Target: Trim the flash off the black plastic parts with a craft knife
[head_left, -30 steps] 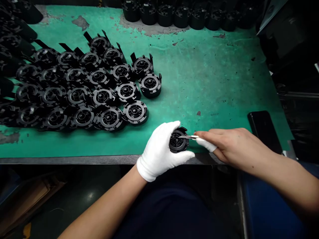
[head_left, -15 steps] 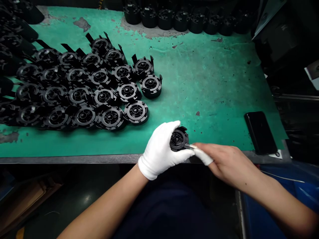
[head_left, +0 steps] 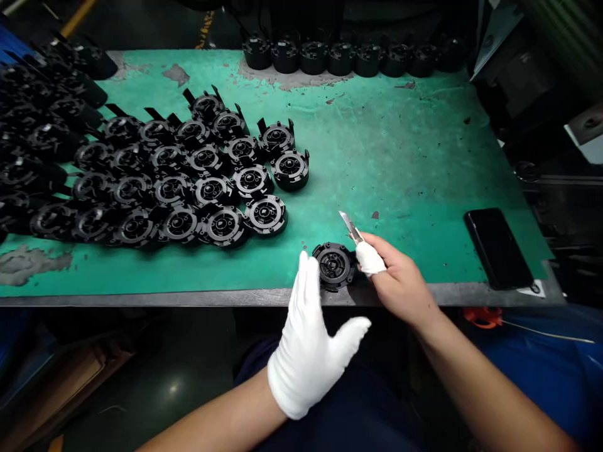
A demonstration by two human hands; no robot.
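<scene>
A round black plastic housing (head_left: 334,265) with a ringed, ribbed face sits at the near edge of the green table mat (head_left: 400,157). Just left of it and in front is my left hand (head_left: 313,342) in a white glove, fingers stretched out and thumb spread, holding nothing. My right hand (head_left: 396,273) is bare apart from a white cover on the thumb. It grips a utility knife (head_left: 352,229), whose blade points up and to the left, above the mat. The knife's handle is mostly hidden in the fingers.
Many similar black housings (head_left: 223,225) stand in rows on the left. Another row of black cylindrical parts (head_left: 313,58) lines the far edge. On the right lies a black phone (head_left: 498,248). An orange-handled item (head_left: 483,317) rests on blue plastic (head_left: 532,364) below the table.
My left hand has let go of the housing, opened and drawn back toward me. My right hand has lifted the knife off the housing, its blade now pointing away. The view has shifted.
</scene>
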